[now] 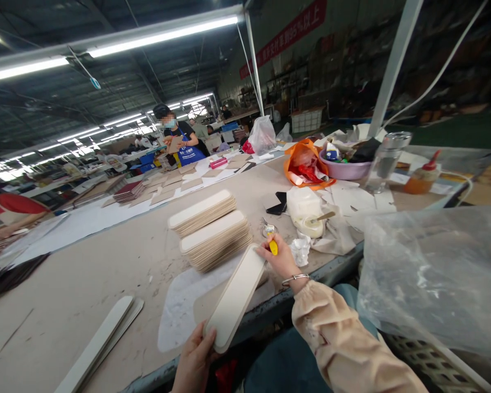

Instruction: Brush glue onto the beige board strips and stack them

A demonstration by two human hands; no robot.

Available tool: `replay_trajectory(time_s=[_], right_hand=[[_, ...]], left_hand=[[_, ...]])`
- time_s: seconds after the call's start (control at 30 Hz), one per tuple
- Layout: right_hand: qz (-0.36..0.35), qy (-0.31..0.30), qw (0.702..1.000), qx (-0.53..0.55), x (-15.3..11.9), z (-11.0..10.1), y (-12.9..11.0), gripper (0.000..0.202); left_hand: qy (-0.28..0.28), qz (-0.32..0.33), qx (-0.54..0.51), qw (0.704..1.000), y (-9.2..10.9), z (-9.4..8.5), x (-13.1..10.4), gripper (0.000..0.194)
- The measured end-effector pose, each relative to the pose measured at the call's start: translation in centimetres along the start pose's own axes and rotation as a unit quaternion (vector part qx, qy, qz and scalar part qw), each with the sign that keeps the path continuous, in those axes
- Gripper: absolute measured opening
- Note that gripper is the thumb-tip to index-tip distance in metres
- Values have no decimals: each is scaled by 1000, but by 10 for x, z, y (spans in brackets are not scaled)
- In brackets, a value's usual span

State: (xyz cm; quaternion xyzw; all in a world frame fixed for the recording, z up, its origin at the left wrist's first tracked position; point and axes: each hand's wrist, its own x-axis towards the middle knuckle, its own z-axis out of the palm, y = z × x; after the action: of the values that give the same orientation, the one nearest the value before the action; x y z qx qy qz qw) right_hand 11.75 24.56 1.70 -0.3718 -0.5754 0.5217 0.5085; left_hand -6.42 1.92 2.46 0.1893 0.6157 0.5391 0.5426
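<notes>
A long off-white panel with rounded ends (236, 300) slants above the front edge of the table. My left hand (197, 349) is closed on its lower end, thumb on top. At the far end my right hand (281, 256) pinches the panel's corner, with a small yellow object (273, 247) tucked in its fingers; its kind I cannot make out. Beneath the panel lie a white sheet (174, 316) and a beige piece partly hidden by it. Just beyond stand two stacks of similar panels, a nearer stack (216, 240) and a farther stack (202, 210).
Two more panels (102, 344) lie at the left. To the right are a white tub (305, 210) with a spatula, crumpled paper (300, 250), an orange bag (305, 164), a purple basin (347, 169), a glass jar (387, 164) and a glue bottle (423, 177). A co-worker (184, 142) stands across the table.
</notes>
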Motion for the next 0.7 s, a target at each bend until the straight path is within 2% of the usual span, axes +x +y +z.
replay_trajectory(time_s=[0.23, 0.4, 0.47, 0.57, 0.63, 0.7], right_hand=[[-30, 9, 999, 18, -5, 0, -2, 40], [-4, 11, 999, 46, -7, -2, 0, 41], [3, 12, 998, 69, -8, -1, 0, 42], [11, 4, 994, 109, -11, 2, -4, 42], [17, -12, 991, 132, -14, 6, -8, 43], [25, -35, 988, 148, -18, 10, -11, 43]], left_hand=[[-7, 26, -33, 999, 7, 3, -11, 41], [-4, 48, -70, 996, 12, 8, -23, 36], [-20, 38, -90, 995, 13, 8, -26, 34], [-129, -29, -98, 986, 11, 6, -29, 43], [-219, -73, -81, 970, 10, 5, -26, 48], [-283, -99, -67, 952, 10, 5, -19, 51]])
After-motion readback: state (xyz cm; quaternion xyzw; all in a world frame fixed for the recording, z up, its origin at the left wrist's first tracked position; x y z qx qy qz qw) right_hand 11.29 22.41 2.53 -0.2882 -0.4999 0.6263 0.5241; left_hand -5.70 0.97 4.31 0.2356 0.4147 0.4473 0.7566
